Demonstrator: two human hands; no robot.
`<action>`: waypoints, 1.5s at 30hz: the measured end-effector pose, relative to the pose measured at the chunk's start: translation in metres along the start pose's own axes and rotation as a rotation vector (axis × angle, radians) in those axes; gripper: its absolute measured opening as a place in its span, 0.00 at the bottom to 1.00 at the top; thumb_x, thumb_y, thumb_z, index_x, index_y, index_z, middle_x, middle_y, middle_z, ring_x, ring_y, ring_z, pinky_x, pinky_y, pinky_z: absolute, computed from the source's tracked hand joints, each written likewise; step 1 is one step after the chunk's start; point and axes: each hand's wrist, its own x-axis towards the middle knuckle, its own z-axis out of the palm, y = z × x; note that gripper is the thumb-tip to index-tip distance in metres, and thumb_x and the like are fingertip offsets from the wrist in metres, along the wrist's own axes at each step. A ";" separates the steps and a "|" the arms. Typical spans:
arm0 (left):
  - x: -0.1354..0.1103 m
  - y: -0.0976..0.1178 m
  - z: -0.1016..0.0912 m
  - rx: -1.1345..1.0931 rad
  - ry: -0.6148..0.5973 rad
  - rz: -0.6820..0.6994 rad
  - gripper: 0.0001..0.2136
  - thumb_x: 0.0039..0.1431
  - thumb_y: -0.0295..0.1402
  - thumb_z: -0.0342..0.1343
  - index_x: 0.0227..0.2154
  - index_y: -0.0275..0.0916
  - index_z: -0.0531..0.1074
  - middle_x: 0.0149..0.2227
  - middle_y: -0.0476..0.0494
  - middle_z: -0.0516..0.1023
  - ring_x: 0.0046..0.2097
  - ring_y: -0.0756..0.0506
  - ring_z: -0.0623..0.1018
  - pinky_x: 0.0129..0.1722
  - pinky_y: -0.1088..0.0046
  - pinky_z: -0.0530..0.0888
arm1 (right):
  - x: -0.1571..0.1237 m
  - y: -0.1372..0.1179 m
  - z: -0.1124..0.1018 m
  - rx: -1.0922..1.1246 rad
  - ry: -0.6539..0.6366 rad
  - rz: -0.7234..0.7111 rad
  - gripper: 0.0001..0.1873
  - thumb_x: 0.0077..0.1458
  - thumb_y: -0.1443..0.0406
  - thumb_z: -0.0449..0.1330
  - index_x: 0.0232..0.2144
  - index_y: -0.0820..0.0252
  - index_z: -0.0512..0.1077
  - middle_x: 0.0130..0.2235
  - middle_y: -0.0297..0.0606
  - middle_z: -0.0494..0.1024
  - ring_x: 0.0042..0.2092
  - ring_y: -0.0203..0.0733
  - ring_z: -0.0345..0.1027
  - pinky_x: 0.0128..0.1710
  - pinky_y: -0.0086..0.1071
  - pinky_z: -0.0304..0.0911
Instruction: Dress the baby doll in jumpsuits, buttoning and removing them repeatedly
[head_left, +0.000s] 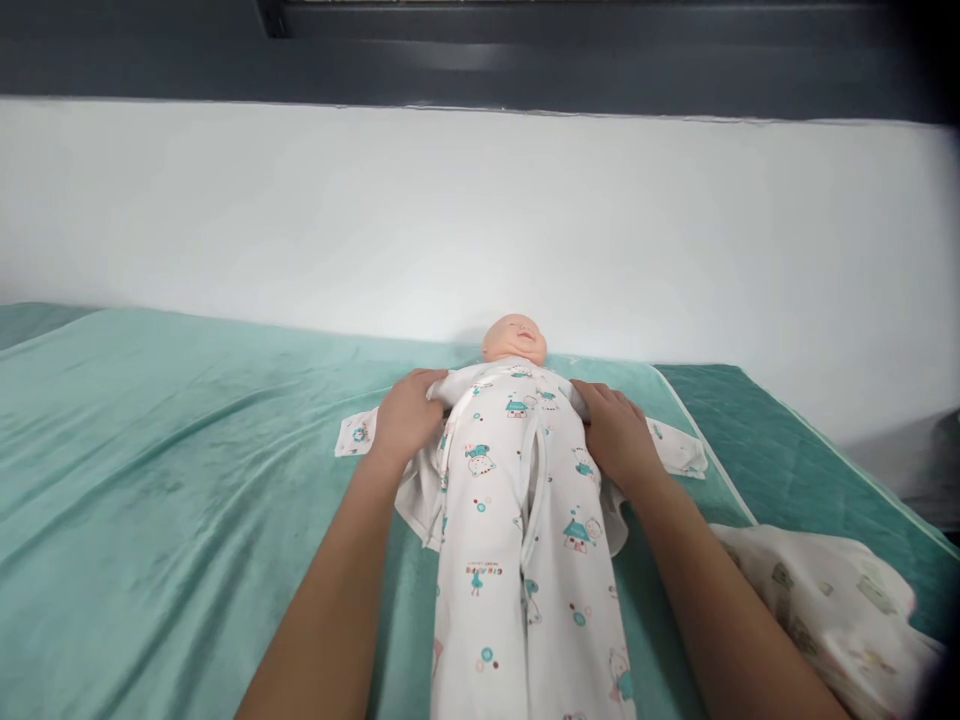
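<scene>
A baby doll (517, 340) lies on its back on the green sheet, its head toward the wall. White printed baby pants (484, 510) cover its front from near the chest down, with a slit between the legs. Beneath them lies a white printed baby shirt (679, 450), its sleeves spread to both sides and its hem showing at the sides. My left hand (409, 418) is closed on the cloth at the upper left edge of the pants. My right hand (619, 430) is closed at the upper right edge. Most fingertips are hidden.
The green sheet (187, 450) is wrinkled at the left. A darker green covering (787, 430) lies to the right. A crumpled white printed cloth (840, 590) rests at the lower right, by my right forearm. Behind stands a white wall (450, 220) under a dark ledge (450, 70).
</scene>
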 end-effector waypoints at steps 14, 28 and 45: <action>-0.010 -0.001 0.013 0.115 0.211 -0.007 0.20 0.56 0.28 0.48 0.48 0.45 0.78 0.53 0.49 0.78 0.53 0.42 0.76 0.49 0.68 0.71 | 0.034 -0.138 -0.036 0.390 -0.110 -0.356 0.20 0.60 0.67 0.48 0.53 0.58 0.67 0.54 0.42 0.74 0.56 0.42 0.67 0.53 0.35 0.64; -0.009 -0.005 0.012 0.109 0.246 -0.093 0.17 0.55 0.29 0.49 0.43 0.49 0.79 0.48 0.48 0.81 0.47 0.41 0.79 0.41 0.68 0.71 | 0.085 -0.176 -0.010 -0.327 -0.601 -0.482 0.22 0.53 0.61 0.61 0.50 0.61 0.70 0.47 0.50 0.77 0.43 0.53 0.74 0.36 0.39 0.66; -0.014 -0.004 0.004 0.142 0.099 -0.246 0.22 0.55 0.28 0.48 0.49 0.54 0.77 0.45 0.43 0.82 0.45 0.37 0.80 0.39 0.64 0.72 | 0.100 -0.122 -0.074 -0.356 -0.575 -0.475 0.19 0.55 0.56 0.58 0.49 0.50 0.71 0.46 0.41 0.76 0.44 0.50 0.71 0.36 0.37 0.59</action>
